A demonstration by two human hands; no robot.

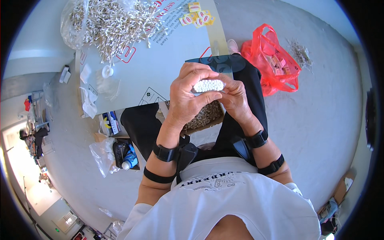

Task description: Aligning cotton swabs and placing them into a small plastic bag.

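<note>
White shirt (224, 196) nearest; past it, left hand (189, 93) and right hand (237, 100) together, clamped around a swab bundle (209, 85) by the near right of the counter (156, 72). Bunching, I'd judge; next seems to call for a firm, even grip

Place: I am apparently sitting in a small hand-packing workroom.
Table (176, 60): bearing a heap of loose cotton swabs (116, 28) near yellow packets (198, 17).
Carton (200, 129): standing between my knees (134, 120), holding thin sticks (203, 116).
Floor (316, 120): stretching plain grey around me.
Red bag (255, 49): holding small pink packets (280, 66).
</note>
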